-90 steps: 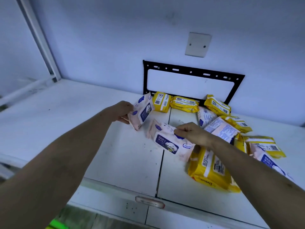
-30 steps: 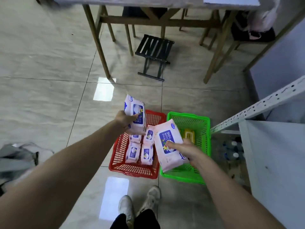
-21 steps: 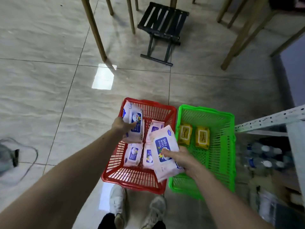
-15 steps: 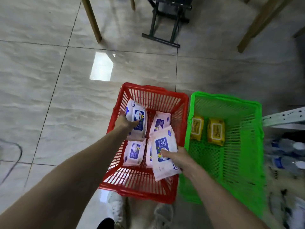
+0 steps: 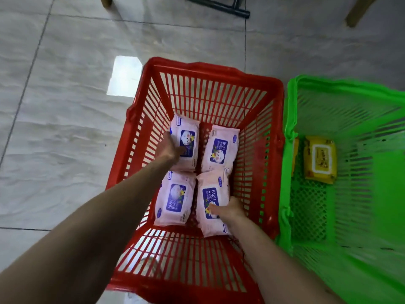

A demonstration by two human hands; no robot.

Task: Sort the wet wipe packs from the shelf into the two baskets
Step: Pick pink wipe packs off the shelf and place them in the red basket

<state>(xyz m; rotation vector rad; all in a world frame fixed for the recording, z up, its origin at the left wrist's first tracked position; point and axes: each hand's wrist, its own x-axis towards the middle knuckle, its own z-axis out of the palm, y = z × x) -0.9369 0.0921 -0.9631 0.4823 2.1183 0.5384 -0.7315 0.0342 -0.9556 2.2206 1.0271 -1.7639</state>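
while both hands reach into the red basket (image 5: pixel 210 71), the left hand (image 5: pixel 169 149) grips a pink pack (image 5: pixel 186 142) at the far left corner and the right hand (image 5: pixel 228 210) holds another pack (image 5: pixel 211 194) at the near right, thumb curled on top. two more packs (image 5: pixel 220 148) lie flat beside the fingers, so the four form a tidy grid, likely to save room. each is soft, pale pink, with a blue label. a yellow pack (image 5: pixel 320 159) sits in the green basket (image 5: pixel 291 110) beyond the right fingers.
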